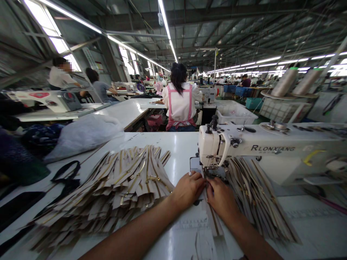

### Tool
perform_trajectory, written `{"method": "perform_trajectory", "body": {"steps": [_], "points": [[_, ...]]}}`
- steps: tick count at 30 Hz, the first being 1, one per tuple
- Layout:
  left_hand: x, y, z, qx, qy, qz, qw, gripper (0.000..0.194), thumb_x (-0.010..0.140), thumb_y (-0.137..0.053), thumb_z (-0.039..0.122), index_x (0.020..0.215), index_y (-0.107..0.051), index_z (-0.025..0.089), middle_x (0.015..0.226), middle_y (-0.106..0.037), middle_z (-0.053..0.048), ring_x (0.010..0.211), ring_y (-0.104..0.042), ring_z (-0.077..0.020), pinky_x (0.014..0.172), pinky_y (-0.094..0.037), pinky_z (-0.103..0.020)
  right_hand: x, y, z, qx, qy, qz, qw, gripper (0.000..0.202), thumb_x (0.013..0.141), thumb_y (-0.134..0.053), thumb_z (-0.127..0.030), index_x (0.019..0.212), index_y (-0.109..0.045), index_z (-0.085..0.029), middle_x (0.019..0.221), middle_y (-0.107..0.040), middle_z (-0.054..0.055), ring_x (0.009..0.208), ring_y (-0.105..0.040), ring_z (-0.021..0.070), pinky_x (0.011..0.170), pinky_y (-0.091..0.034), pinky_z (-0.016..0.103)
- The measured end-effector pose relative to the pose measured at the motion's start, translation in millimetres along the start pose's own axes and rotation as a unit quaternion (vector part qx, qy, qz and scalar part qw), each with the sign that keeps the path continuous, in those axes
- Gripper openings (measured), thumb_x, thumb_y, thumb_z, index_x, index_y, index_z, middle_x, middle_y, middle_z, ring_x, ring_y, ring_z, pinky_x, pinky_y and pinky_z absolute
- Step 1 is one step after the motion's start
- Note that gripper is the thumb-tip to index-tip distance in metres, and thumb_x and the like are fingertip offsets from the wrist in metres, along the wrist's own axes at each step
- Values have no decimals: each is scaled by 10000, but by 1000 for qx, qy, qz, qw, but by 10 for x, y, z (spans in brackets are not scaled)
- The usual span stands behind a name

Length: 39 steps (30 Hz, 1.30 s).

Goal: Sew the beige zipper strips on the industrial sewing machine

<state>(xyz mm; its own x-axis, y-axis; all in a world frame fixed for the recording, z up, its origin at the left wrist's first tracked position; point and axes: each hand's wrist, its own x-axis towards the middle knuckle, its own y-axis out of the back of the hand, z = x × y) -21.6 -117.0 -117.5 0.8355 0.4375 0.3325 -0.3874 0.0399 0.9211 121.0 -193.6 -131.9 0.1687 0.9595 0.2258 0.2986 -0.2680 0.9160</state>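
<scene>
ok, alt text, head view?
Left hand and right hand hold a narrow beige fabric strip at a white metal sewing machine. A heap of similar strips lies left, a smaller bundle right; ahead, a person in pink straps faces away.

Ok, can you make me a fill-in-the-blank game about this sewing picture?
1. The name on the sewing machine is ____.
2. The hand with the ring is the person's own ____ one.
3. The smaller pile of strips is on the picture's ____ side.
4. The two thread cones have ____ tops.

Missing words: Rlonxiang; left; right; green.
</scene>
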Motion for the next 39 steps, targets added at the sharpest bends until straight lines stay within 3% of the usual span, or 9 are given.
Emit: {"method": "perform_trajectory", "body": {"steps": [30,34,39], "points": [[1,94,75,-21,24,-25,999,238,980,-427,230,971,-657,169,913,-617,-69,918,-561,-215,851,-490,-351,-16,-11,-13,-27,1,-4,1000,348,916,-408,-156,1165,-649,-161,1044,-685,79,908,-666,171,760,-474,232],[-28,104,170,-32,77,-24,996,195,962,-445,219,971,-636,182,940,-612,-68,916,-572,-219,847,-496,-361,-18,28,-28,-18,8,-7,1000,348,905,-425,-163,1170,-650,-163,1027,-686,81,887,-667,181,751,-480,248],[-131,61,259,-49,183,-54,980,160,840,-481,54,959,-538,146,921,-598,-97,816,-593,-217,729,-512,-335,-52,53,-22,76,110,-22,991,357,912,-405,-186,1160,-660,-207,931,-691,49,858,-663,168,765,-487,255]]}}
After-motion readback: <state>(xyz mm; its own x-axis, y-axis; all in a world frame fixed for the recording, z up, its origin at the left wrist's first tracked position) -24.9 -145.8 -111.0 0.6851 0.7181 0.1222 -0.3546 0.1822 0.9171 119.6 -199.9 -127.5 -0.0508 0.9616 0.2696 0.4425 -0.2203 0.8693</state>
